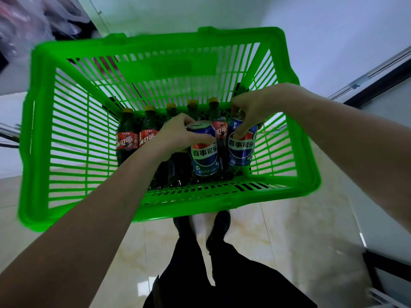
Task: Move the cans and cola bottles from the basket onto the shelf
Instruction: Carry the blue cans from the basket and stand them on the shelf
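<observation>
A bright green slatted basket (66, 134) fills the middle of the head view. Inside it stand several dark cola bottles (126, 138) with yellow caps and red labels, in a row along the far side. My left hand (175, 138) grips a blue cola can (203, 155) by its upper side. My right hand (249, 110) holds a second blue can (241, 147) from above, fingers over its top and front. Both cans are upright inside the basket, side by side, with one bottle between and behind them.
The basket hangs over a glossy beige tiled floor (278, 236). My dark trousers and shoes (220, 227) show below the basket. A dark-edged shelf or cabinet frame (378, 81) runs along the right. Blurred plastic bags (26, 21) sit at the top left.
</observation>
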